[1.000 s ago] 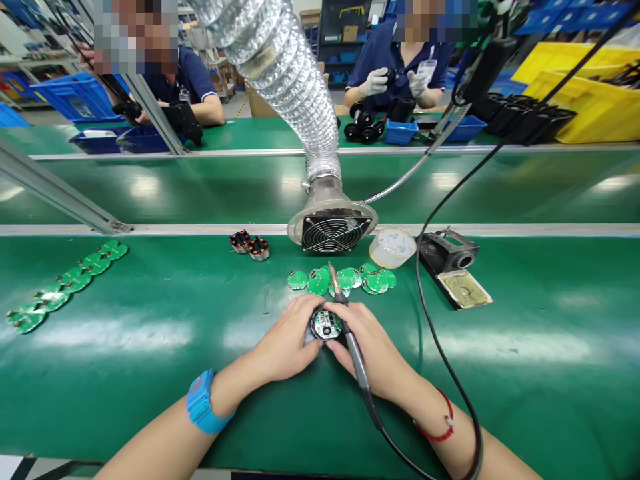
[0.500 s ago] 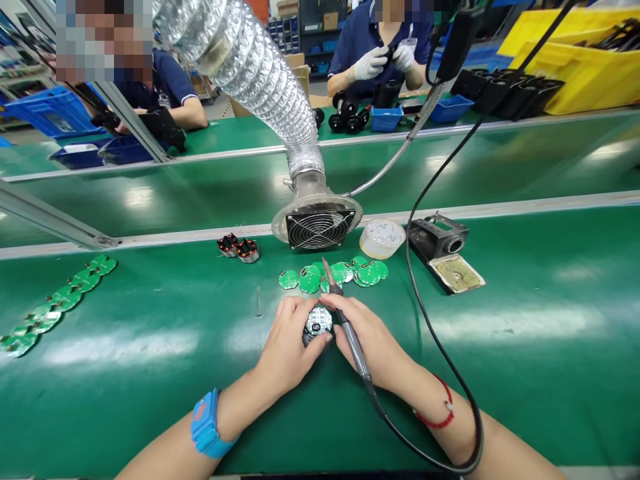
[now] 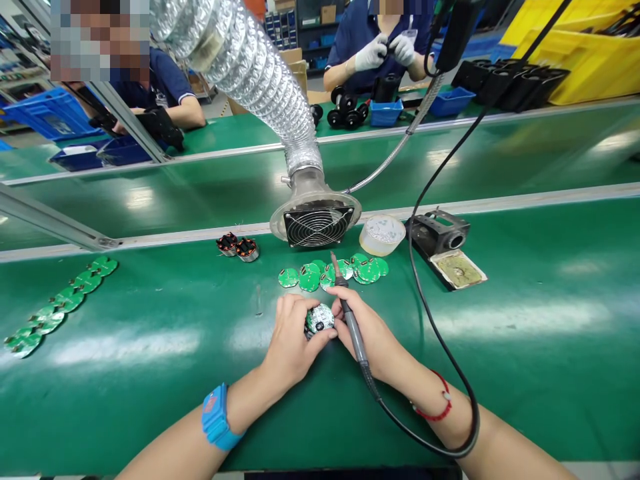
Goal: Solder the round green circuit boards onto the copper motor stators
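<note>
My left hand (image 3: 289, 341) is closed around the side of a round circuit board (image 3: 321, 317), its face tilted up and showing small parts. Something dark sits under the board's left edge, mostly hidden by my fingers. In my right hand (image 3: 373, 333) lies a soldering iron (image 3: 354, 331), its tip pointing away from me and apart from the held board. The right fingertips are at the board's right edge; whether they touch it I cannot tell. Just beyond my hands lies a group of round green circuit boards (image 3: 309, 277).
A fume extractor fan (image 3: 319, 227) hangs ahead on a foil duct. Two copper-wound stators (image 3: 247, 250) lie left of it, a round tub (image 3: 383, 235) and an iron stand (image 3: 443, 233) right. More green boards (image 3: 69, 299) line the left. The iron's black cable (image 3: 425, 300) loops over my right forearm.
The held board has tilted and shifted slightly right. My right fingers have slid from its top edge down to its right side, and the iron's tip has swung a little to the right.
</note>
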`<state>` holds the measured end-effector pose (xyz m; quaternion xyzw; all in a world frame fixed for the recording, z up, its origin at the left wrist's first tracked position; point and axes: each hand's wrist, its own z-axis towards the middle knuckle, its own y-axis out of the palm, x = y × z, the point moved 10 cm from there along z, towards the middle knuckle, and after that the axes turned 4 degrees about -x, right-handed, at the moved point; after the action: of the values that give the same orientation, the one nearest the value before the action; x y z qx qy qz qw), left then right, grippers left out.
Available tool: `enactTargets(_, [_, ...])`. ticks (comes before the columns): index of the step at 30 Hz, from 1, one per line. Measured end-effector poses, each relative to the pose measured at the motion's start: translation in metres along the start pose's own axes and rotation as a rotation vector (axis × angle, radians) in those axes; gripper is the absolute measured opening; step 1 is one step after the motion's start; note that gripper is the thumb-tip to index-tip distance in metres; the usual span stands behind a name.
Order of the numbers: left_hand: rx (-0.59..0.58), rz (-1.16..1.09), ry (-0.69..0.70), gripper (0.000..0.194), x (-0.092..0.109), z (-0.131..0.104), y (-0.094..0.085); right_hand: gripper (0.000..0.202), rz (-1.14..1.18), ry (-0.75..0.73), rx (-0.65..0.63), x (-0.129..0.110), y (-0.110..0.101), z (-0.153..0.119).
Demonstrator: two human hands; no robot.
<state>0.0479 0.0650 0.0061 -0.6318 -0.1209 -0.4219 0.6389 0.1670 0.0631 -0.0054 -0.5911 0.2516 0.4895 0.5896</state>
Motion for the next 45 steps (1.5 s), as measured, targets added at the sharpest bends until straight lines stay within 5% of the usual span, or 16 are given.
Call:
enactTargets(22, [-0.045, -0.099, -0.050, 0.030, -0.008, -0.010, 0.002, 0.046, 0.002, -0.085, -0.086, -0.008, 0.004, 0.005])
enactTargets(39, [-0.301, -0.126, -0.092, 0.023, -0.007, -0.007, 0.000, 0.043, -0.103, -0.171, -0.037, -0.021, 0.009, 0.001])
enactTargets(45, [-0.257, -0.065, -0.143, 0.022, -0.012, -0.006, 0.001, 0.038, -0.073, -0.129, -0.032, -0.014, 0.007, 0.001])
